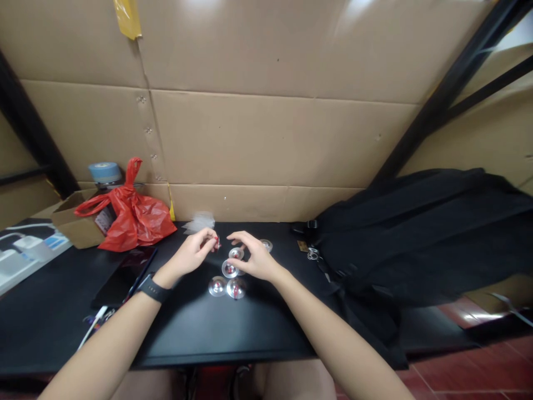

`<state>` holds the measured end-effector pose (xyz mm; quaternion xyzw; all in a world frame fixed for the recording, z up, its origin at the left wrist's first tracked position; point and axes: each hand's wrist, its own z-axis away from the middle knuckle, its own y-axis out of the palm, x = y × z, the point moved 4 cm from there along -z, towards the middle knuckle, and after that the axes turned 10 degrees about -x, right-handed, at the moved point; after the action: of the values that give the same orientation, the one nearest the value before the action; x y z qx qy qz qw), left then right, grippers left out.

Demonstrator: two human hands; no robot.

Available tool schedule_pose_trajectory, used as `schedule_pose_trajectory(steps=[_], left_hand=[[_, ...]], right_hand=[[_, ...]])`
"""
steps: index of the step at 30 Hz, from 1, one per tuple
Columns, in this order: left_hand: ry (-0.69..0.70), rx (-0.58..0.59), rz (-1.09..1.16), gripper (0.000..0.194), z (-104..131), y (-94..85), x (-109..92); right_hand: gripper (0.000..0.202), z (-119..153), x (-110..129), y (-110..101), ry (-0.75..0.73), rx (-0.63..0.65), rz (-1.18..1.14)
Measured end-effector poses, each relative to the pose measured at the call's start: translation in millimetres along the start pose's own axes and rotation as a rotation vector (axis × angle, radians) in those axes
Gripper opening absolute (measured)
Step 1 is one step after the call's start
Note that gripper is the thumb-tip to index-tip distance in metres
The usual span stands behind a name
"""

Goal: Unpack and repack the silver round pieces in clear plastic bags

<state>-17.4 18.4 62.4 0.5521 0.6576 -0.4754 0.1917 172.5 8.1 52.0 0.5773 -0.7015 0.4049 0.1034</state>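
Observation:
My left hand (pixel 194 251) pinches a small red item (pixel 217 243) between thumb and fingertips, above the black table (pixel 183 333). Just to the right, my right hand (pixel 255 256) has its thumb and fingers apart in a curve over clear round discs. One disc (pixel 230 269) with a red centre lies by the right thumb, and another (pixel 236 254) shows between thumb and fingers. Nearer the front edge, two more discs (pixel 217 286) (pixel 236 288) lie side by side. A further disc (pixel 266 245) is partly hidden behind my right hand.
Clear plastic pieces (pixel 200 222) lie near the cardboard wall. At left are a red bag (pixel 135 214), a cardboard box (pixel 79 222), a dark tablet (pixel 125 278) and a power strip (pixel 58 244). A black backpack (pixel 416 239) covers the right side.

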Motion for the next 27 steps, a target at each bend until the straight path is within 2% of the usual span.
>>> schedule_pose_trajectory(steps=[3,7,10,13,16,18,21,24,27], left_hand=[[-0.083,0.035,0.238,0.022,2.4,10.3,-6.4],[-0.151,0.14,0.407,0.025,6.2,22.8,-14.1],[-0.177,0.139,0.426,0.026,8.0,25.6,-12.0],[-0.218,0.139,0.363,0.027,9.3,28.3,-3.1],[-0.193,0.122,0.28,0.028,8.1,27.6,3.4],[-0.146,0.088,0.182,0.029,5.4,22.3,5.1],[-0.066,0.01,-0.053,0.034,-0.1,3.9,6.7],[0.055,-0.021,-0.293,0.038,-5.4,-22.4,10.5],[0.145,-0.023,-0.502,0.037,-8.3,-47.8,23.0]], right_hand=[[0.061,2.2,2.1,9.5,0.068,-0.002,-0.135],[0.051,4.6,1.7,14.5,0.156,0.006,-0.336],[0.049,5.2,-1.0,11.7,0.177,0.013,-0.367],[0.047,4.1,-4.2,6.9,0.166,-0.001,-0.27],[0.046,2.2,-5.4,2.8,0.15,-0.013,-0.2],[0.045,0.6,-5.9,-0.1,0.149,-0.022,-0.2],[0.043,-2.3,-11.4,-9.0,0.165,-0.061,-0.175],[0.04,-5.2,-27.2,-28.1,0.172,-0.131,0.011],[0.035,-5.3,-51.3,-53.2,0.156,-0.164,0.272]])
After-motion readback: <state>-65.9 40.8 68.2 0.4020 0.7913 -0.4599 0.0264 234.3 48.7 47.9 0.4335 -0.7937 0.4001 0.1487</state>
